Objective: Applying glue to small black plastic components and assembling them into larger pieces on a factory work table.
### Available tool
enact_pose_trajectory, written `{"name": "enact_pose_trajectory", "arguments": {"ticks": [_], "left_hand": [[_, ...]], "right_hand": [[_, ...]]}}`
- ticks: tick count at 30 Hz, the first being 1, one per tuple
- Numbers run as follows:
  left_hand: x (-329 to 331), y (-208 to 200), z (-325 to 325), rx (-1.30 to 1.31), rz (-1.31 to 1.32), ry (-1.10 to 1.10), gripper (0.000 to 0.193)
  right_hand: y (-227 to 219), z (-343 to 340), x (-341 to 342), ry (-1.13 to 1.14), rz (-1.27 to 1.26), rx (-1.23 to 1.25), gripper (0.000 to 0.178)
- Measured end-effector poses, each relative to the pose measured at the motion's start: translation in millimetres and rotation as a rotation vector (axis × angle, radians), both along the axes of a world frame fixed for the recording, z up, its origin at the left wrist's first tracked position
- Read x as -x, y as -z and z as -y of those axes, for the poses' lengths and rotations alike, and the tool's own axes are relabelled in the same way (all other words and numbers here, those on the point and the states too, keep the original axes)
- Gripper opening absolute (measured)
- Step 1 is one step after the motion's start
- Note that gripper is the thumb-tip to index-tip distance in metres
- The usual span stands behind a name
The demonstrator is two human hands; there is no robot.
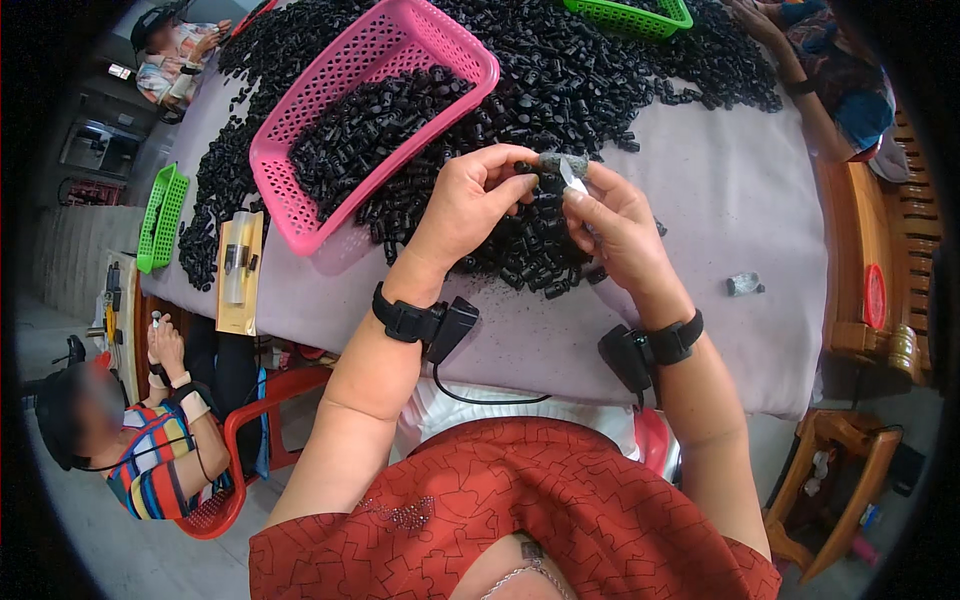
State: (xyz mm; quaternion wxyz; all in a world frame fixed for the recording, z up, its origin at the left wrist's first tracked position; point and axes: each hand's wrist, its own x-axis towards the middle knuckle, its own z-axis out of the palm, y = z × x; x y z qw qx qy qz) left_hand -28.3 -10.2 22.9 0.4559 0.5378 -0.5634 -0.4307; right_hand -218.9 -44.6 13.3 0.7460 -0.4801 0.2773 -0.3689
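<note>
We've got the small black part (537,172) pinched in left hand (470,205) fingertips, long axis roughly horizontal toward right hand (612,225), which grips a small blade (572,174) touching its right end.

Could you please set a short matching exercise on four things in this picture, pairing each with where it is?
Things:
1. pink basket
2. green basket
3. grey piece
4. small blade

Places:
A. alone on the cloth, right of the right hand
B. on the pile of black parts, partly filled with them
C. at the table's left edge
D. between the fingertips of the right hand

Pairs: 1-B, 2-C, 3-A, 4-D
</note>
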Motion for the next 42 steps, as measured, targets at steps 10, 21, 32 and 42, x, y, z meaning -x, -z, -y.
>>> {"name": "enact_pose_trajectory", "arguments": {"ticks": [10, 21, 32, 42], "left_hand": [[-5, 6, 2, -0.109, -0.476, 0.041, 0.025], [6, 10, 1, -0.183, -0.424, 0.094, 0.028], [6, 10, 0, -0.153, -0.318, 0.076, 0.021], [-3, 11, 1, -0.275, -0.621, 0.11, 0.019]], "right_hand": [[2, 1, 2, -0.021, -0.009, 0.007, 0.025], [-2, -1, 1, -0.055, -0.011, 0.038, 0.03], [-3, -1, 2, -0.005, -0.026, 0.068, 0.029], [-8, -4, 3, -0.128, -0.031, 0.084, 0.048]]}}
